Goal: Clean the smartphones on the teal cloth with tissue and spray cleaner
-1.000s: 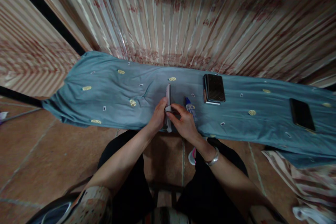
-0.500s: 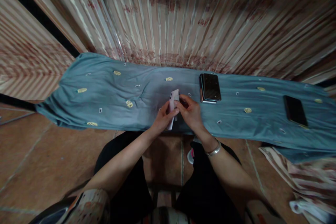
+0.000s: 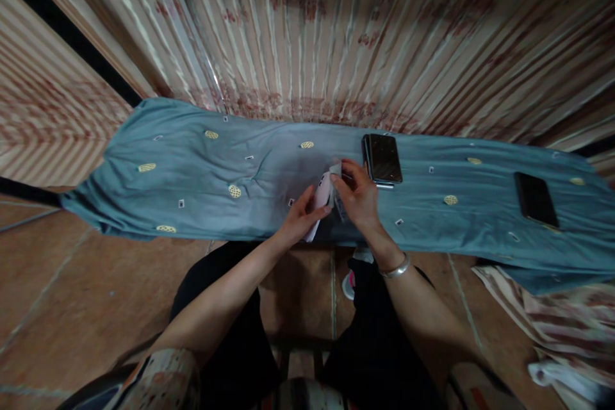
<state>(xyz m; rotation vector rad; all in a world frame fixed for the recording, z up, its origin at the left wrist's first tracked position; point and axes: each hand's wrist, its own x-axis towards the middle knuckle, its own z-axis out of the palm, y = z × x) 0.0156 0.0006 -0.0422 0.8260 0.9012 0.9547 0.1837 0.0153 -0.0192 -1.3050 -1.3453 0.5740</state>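
Note:
A pale pinkish phone (image 3: pixel 321 192) is tilted above the cloth, its camera spots near the upper end. My left hand (image 3: pixel 303 214) grips it, fingers behind and thumb across the lower part. In my right hand (image 3: pixel 355 192) is a thin translucent film (image 3: pixel 335 168), pinched between thumb and fingers at its upper end. The film stands partly away from the phone's right side and hangs down beside it; whether it is a film or a soft clear case is hard to make out. My right hand's knuckles are close to a stack of dark phones (image 3: pixel 385 159).
A blue-green patterned cloth (image 3: pixel 269 141) covers the long narrow surface. Another dark phone (image 3: pixel 537 200) lies on it at the right. Behind hangs a striped, pleated curtain (image 3: pixel 307 45). Striped fabric (image 3: pixel 557 327) lies at the lower right, over the tiled floor (image 3: pixel 86 295).
My right hand has moved right and slightly up, drawing the translucent film away from the phone's side. A gap now shows between them. My left hand still grips the phone.

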